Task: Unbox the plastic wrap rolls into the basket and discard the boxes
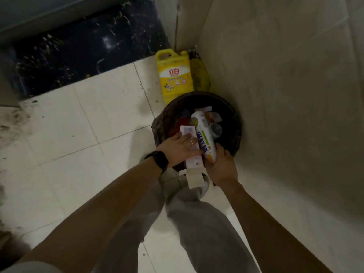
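Over the dark bin (235, 123), the left hand (177, 148) gripped a white box (194, 163), and the right hand (222, 166) wrapped its fingers (220, 149) round a printed box (202, 133) beside it. Litter (185, 121) lay inside the bin, and a yellow jug (175, 75) stood behind it.

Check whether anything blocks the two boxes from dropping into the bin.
Nothing visible does. The bin has no lid. The white box, held by the left hand, and the printed box, gripped by the right hand, hang over its open mouth. Only loose trash lies below them inside.
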